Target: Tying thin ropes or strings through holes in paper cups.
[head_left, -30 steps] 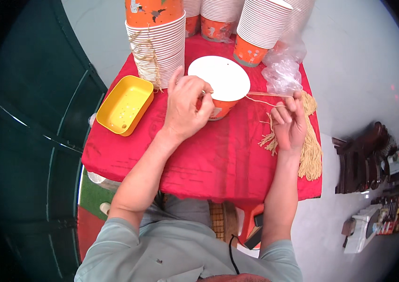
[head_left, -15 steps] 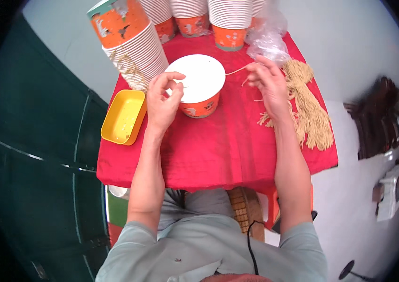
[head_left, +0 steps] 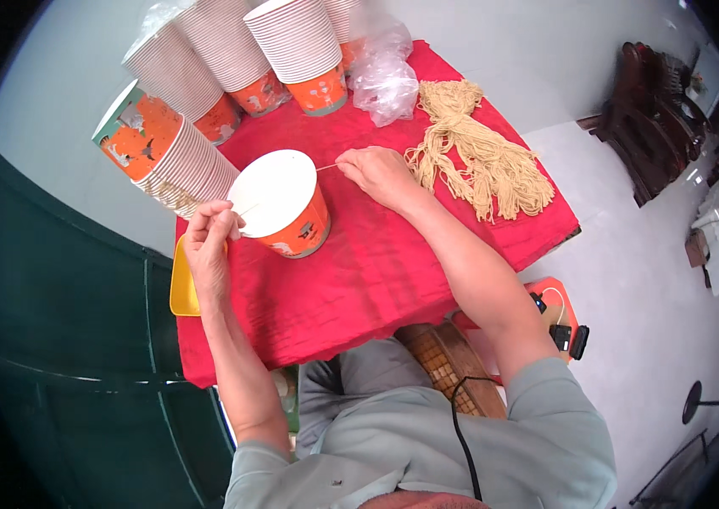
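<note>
Both hands [head_left: 207, 242] [head_left: 376, 174] now stretch string [head_left: 326, 167] across the orange cup [head_left: 279, 204].

Small table [head_left: 393, 280] under a red cloth, standing on pale grey floor [head_left: 631, 280]; dark green panelled wall or door [head_left: 63, 365] running along the left; dark wooden furniture [head_left: 656, 127] sitting at upper right; a wooden stool [head_left: 444, 365] showing below; even daylight falling throughout

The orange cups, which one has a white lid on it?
The single cup standing alone on the red cloth between the left hand and right hand. The others sit nested in stacks behind it, with open ribbed rims and no lid.
</note>
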A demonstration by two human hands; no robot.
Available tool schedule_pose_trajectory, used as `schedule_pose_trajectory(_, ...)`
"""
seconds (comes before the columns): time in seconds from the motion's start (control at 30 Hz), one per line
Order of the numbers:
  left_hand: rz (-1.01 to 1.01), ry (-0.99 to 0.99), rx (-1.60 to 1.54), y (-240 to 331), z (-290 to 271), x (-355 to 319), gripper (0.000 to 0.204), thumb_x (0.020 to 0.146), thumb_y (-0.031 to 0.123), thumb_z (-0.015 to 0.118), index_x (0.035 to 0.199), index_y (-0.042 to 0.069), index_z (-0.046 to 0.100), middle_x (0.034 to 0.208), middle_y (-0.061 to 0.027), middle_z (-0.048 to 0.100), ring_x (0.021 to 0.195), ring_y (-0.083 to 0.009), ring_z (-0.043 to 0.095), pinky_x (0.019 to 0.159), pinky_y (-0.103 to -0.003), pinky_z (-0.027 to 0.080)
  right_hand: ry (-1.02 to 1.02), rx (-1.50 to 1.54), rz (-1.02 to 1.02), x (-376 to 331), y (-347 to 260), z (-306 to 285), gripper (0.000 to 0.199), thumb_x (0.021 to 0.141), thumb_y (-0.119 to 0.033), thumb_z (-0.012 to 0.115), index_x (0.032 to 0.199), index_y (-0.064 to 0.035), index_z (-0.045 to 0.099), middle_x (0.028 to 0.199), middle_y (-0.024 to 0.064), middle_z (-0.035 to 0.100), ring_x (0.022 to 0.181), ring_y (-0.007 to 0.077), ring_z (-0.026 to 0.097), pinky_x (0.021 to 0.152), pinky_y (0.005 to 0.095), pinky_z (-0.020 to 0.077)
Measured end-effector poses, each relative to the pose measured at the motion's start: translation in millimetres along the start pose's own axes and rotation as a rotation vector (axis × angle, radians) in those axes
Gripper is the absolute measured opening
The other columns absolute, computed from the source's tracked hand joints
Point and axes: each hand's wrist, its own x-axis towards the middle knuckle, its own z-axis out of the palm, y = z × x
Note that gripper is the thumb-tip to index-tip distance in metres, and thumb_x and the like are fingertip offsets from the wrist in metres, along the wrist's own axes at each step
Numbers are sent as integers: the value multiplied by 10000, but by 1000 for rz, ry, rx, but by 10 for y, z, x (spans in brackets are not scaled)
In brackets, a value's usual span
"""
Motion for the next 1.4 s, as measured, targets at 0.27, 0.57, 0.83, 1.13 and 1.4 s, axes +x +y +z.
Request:
schedule_pose_trajectory(0.27, -216, -64, 266, 377, -278, -12, 169, 1098, 160, 720, 1163, 11, 764, 890, 20, 683, 778, -74, 622, 746, -250, 481, -122, 105, -16, -29, -121, 54, 291, 1123, -319, 633, 1232, -96, 784, 930, 125, 813, 883, 311, 804, 796, 471, 611)
schedule_pose_trajectory(0.57, -307, -198, 213, 650, 152, 151, 266, 1089, 292, 735, 1157, 39, 785, 791, 18, 685, 811, -85, 637, 942, -311, 472, -74, 207, 21, -50, -224, 76, 250, 1113, -245, 659, 1284, -69, 709, 971, 147, 822, 916, 331, 809, 798, 468, 613)
schedule_pose_trajectory(0.83, -228, -125, 11, 596, 148, 359, 181, 1077, 163, 726, 1191, 35, 784, 979, -48, 778, 815, -111, 703, 938, -344, 632, -113, 514, 138, -40, -301, 131, 176, 1092, -207, 714, 1094, -31, 708, 905, 92, 828, 837, 200, 811, 729, 368, 626)
schedule_pose_trajectory(1.13, -290, 27, -52, 449, -100, 432, 231, 1098, 57, 649, 1318, 16, 704, 1195, -115, 815, 842, -130, 725, 907, -370, 670, -94, 755, 187, -63, -329, 214, 159, 1074, -162, 728, 1124, -17, 768, 927, 74, 829, 845, 146, 793, 753, 327, 625)
schedule_pose_trajectory(1.4, -299, -21, -140, 441, -191, 429, 256, 1092, 23, 635, 1343, 12, 686, 1241, -135, 806, 854, -141, 726, 815, -322, 654, -182, 298, 63, -98, -316, 152, 237, 1051, -255, 717, 1137, -54, 809, 1037, 164, 824, 932, 370, 796, 849, 488, 613)
